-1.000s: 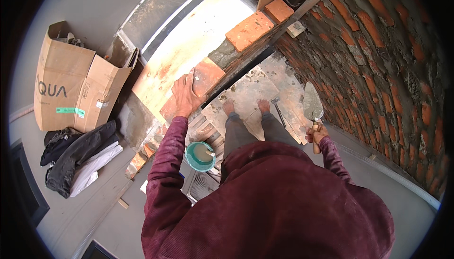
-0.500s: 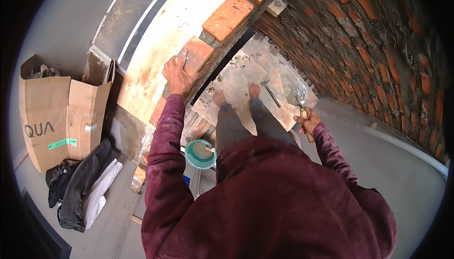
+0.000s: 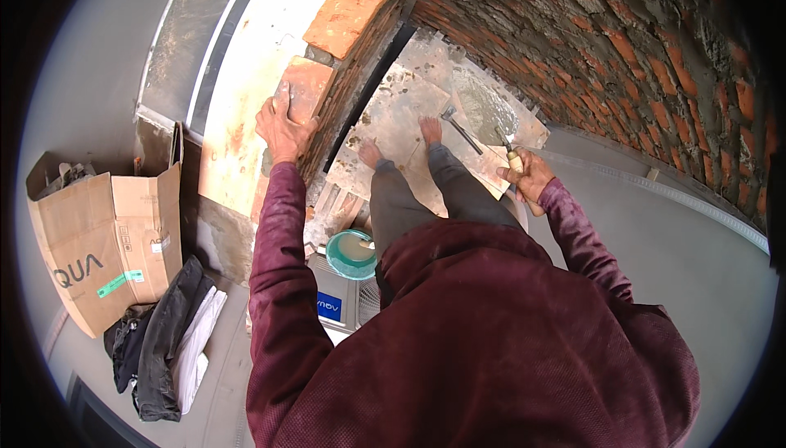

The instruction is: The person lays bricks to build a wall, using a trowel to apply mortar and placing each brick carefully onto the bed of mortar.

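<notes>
My left hand [image 3: 284, 130] grips the near end of an orange brick [image 3: 311, 86] on top of a low brick wall, one finger stretched along its upper face. Beyond it, another brick [image 3: 348, 14] lies on the same course with grey mortar at the joint. My right hand [image 3: 528, 180] is closed around the wooden handle of a trowel [image 3: 514, 159], whose thin metal end points toward a patch of wet grey mortar [image 3: 483, 104]; its blade barely shows. The mortar lies on the boards by my bare feet. Between feet and mortar lies a hammer [image 3: 464, 130].
A rough brick wall [image 3: 622, 55] rises at the right. By my left leg stands a green bucket [image 3: 350, 255] with cloudy liquid. A cardboard box [image 3: 106, 235] and folded clothes [image 3: 168, 342] are at the left. A wooden board [image 3: 246, 96] lies beside the low wall.
The whole view has shifted, so the low wall and boards appear further up and left. My left hand stays on the brick; my right still holds the trowel near the mortar.
</notes>
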